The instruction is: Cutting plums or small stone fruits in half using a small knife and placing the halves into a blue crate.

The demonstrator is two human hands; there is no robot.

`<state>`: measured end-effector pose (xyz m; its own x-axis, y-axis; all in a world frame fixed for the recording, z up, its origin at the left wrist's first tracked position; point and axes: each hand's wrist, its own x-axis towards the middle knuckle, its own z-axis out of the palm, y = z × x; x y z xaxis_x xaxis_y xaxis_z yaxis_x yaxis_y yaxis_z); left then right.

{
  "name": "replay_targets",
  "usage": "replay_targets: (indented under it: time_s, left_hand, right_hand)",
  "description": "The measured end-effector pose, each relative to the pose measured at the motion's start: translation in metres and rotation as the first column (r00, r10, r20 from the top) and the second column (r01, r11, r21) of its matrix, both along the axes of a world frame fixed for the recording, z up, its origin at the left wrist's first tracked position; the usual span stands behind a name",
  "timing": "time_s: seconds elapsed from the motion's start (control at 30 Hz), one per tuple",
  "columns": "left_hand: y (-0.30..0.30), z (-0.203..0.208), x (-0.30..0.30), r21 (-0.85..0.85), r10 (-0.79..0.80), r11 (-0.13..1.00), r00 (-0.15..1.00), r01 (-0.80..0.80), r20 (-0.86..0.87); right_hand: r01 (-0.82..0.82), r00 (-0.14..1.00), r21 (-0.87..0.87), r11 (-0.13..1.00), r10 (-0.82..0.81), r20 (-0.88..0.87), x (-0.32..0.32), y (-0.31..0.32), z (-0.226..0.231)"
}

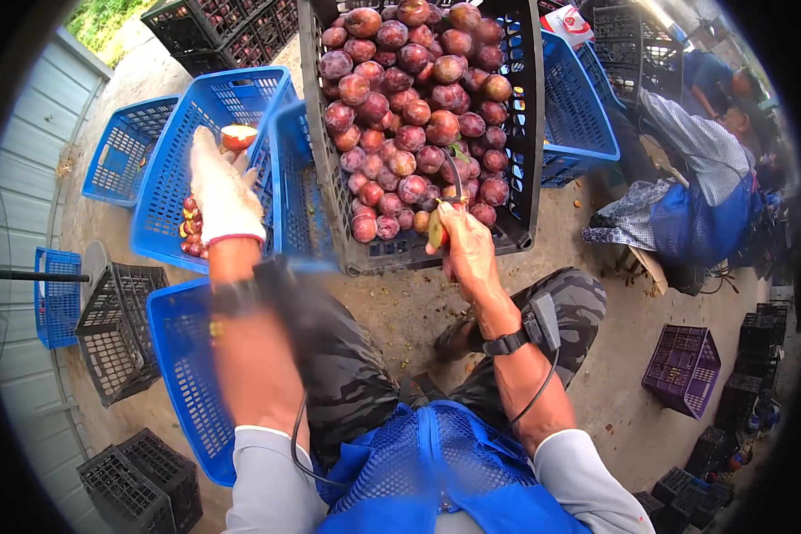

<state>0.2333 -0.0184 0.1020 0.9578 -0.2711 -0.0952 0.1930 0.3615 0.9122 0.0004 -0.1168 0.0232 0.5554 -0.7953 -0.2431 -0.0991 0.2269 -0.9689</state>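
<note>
My left hand (222, 191), in a white glove, reaches over a blue basket (165, 191). A cut plum half (238, 136) sits at its fingertips, pale face up; the fingers seem closed on it. Several cut plum pieces (191, 230) lie in that basket by the wrist. My bare right hand (465, 249) is closed around a small knife with a thin curved blade (457, 169), and another plum half (436, 230) with greenish flesh is held at its thumb side. It is at the near edge of a black crate (536, 133) heaped with whole red-purple plums (409, 107).
Another blue basket (298, 187) stands between the left basket and the crate; one more (187, 374) is beside my left leg. A blue basket (578, 125) stands right of the crate. Black crates (120, 329) are at far left, a purple crate (683, 369) at right. Another person (703, 178) sits at right.
</note>
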Motion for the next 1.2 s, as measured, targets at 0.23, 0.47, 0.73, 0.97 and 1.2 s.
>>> replay_targets:
  time_s: [0.23, 0.47, 0.73, 0.97, 1.2]
  left_hand:
    - [0.083, 0.037, -0.058, -0.228, 0.213, 0.964, 0.914, -0.138, 0.346]
    - [0.021, -0.01, -0.086, -0.038, -0.303, 0.951, 0.95, 0.306, 0.078]
    - [-0.033, -0.069, -0.083, -0.369, -0.764, 0.638, 0.614, 0.676, -0.197]
    - [-0.071, -0.08, -0.104, -0.279, -0.591, 0.764, 0.804, 0.582, 0.057]
    - [-0.071, -0.048, -0.121, -0.513, -0.674, 0.735, 0.564, 0.444, -0.477]
  right_hand:
    - [-0.406, 0.856, -0.549, 0.731, 0.514, 0.052, 0.08, 0.064, 0.028]
    - [-0.117, 0.927, -0.956, 0.268, -0.317, -0.202, 0.082, -0.119, 0.009]
    - [-0.166, 0.911, -0.812, 0.559, -0.227, -0.343, 0.091, -0.127, 0.013]
    - [0.018, 0.988, -0.854, 0.519, -0.14, -0.065, 0.059, -0.04, 0.022]
    - [-0.098, 0.991, -0.54, 0.836, 0.035, -0.127, -0.013, -0.062, 0.057]
